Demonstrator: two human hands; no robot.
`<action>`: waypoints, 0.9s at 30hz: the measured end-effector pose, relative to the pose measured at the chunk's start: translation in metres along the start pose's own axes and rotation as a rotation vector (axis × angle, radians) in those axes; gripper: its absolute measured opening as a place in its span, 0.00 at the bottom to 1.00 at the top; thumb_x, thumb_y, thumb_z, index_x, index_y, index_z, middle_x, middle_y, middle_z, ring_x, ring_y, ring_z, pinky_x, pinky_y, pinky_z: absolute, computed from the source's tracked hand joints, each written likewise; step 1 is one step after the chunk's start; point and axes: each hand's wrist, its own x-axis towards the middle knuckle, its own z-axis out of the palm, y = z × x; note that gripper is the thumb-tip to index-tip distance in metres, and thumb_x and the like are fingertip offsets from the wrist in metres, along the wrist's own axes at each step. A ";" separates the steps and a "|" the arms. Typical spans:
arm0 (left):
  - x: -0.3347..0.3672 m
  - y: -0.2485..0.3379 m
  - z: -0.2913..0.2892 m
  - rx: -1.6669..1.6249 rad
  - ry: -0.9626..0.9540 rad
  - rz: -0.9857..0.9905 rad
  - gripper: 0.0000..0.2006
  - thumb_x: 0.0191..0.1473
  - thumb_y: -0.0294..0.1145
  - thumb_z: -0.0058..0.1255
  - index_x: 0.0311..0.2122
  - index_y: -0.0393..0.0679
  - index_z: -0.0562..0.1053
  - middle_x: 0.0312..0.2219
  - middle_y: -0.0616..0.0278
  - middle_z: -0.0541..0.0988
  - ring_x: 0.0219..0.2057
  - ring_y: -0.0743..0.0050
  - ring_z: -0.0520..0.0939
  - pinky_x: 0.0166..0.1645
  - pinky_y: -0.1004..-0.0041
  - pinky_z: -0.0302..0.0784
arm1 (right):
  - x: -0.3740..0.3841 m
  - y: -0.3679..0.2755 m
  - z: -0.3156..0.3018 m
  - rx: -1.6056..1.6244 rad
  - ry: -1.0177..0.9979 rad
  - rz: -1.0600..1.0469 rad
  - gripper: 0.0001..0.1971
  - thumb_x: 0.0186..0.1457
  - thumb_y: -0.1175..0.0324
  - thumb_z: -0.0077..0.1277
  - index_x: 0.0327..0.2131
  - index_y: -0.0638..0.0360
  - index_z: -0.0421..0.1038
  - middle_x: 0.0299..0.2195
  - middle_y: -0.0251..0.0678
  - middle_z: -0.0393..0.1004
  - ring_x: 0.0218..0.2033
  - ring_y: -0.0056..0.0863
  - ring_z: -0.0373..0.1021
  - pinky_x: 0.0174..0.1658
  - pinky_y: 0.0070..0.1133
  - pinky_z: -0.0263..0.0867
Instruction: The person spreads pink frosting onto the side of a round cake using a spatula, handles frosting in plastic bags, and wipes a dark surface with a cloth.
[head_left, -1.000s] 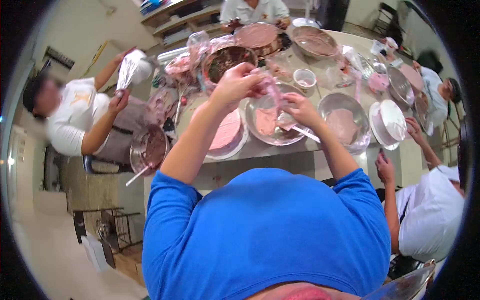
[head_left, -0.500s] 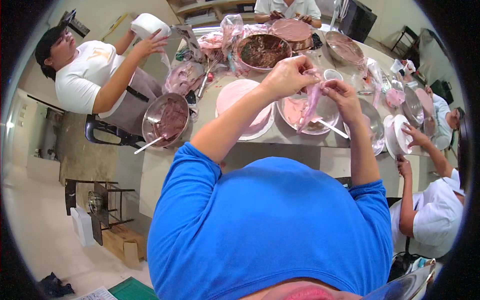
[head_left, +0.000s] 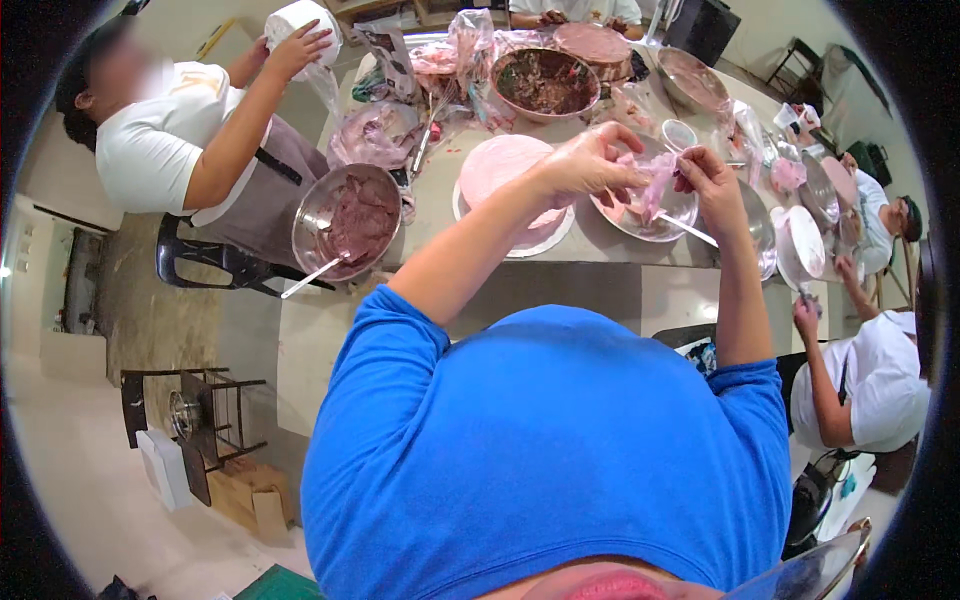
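My left hand [head_left: 585,165] and my right hand [head_left: 708,185] are raised over the table, both closed on a clear piping bag [head_left: 655,188] smeared with pink cream that hangs between them. Under the bag sits a metal bowl [head_left: 625,215] with pink cream, and a white utensil handle [head_left: 690,230] sticks out across it below my right wrist. Left of the bowl, a round cake [head_left: 500,170] coated in pink stands on a white board. My blue shirt fills the lower part of the view.
On the left, a person in a white shirt and apron holds up a white roll [head_left: 300,25], next to a metal bowl of dark pink cream [head_left: 350,215] with a spoon. A brown-smeared bowl [head_left: 545,80], plastic bags and more bowls crowd the table. Another person [head_left: 865,385] works at the right.
My hands have come closer together with the pink bag held up between them over the bowl. The person at the left has lifted the white roll higher.
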 end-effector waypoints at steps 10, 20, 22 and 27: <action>-0.003 -0.016 0.008 0.037 -0.026 0.171 0.07 0.42 0.28 0.53 0.23 0.44 0.65 0.22 0.68 0.73 0.24 0.86 0.72 0.25 0.83 0.67 | -0.009 -0.009 0.005 -0.262 0.217 -0.048 0.04 0.53 0.71 0.44 0.30 0.60 0.66 0.18 0.26 0.63 0.18 0.12 0.58 0.22 0.11 0.55; 0.008 -0.035 0.013 0.283 0.013 0.206 0.14 0.40 0.30 0.56 0.32 0.38 0.66 0.22 0.65 0.73 0.23 0.84 0.71 0.25 0.82 0.67 | -0.014 -0.013 0.003 -0.037 0.261 -0.092 0.06 0.55 0.68 0.43 0.33 0.58 0.65 0.21 0.32 0.69 0.18 0.14 0.62 0.22 0.13 0.59; 0.009 -0.034 0.014 0.183 -0.025 0.118 0.19 0.41 0.32 0.56 0.38 0.37 0.66 0.24 0.62 0.75 0.24 0.82 0.73 0.26 0.81 0.69 | -0.015 -0.013 0.004 -0.023 0.286 -0.109 0.06 0.54 0.68 0.43 0.33 0.59 0.65 0.22 0.32 0.69 0.19 0.14 0.62 0.22 0.13 0.60; 0.012 -0.034 0.018 -0.049 -0.085 -0.088 0.19 0.46 0.37 0.53 0.40 0.36 0.67 0.25 0.61 0.75 0.25 0.79 0.77 0.23 0.80 0.72 | -0.013 -0.005 0.011 -0.009 0.218 -0.040 0.06 0.54 0.68 0.43 0.33 0.59 0.65 0.23 0.31 0.68 0.20 0.14 0.63 0.24 0.13 0.61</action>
